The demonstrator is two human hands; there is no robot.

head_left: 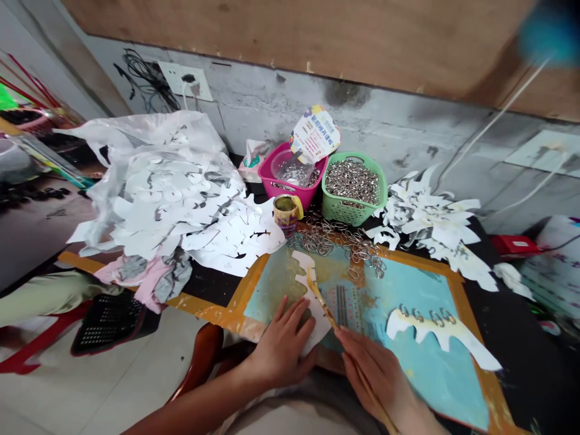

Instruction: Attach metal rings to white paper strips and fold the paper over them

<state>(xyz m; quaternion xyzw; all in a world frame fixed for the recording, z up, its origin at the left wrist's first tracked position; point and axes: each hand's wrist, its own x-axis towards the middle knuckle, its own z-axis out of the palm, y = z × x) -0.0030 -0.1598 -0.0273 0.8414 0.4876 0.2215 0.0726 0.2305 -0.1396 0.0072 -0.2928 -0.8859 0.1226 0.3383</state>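
Note:
My right hand grips a long wooden brush, its yellowish tip resting on a white cut-out piece with a scalloped edge. With fingers stretched out, my left hand lies flat on the lower part of that piece, holding it against the blue-green mat. To the right on the mat lies another scalloped white piece, with several metal rings along its upper edge. Loose metal rings are scattered beyond the brush tip. A stained small cup stands behind the mat.
A pink basket and a green basket of metal rings stand against the wall. White cut-outs heap up in a plastic bag at left and in a pile at right. Crumpled cloths lie at the left edge.

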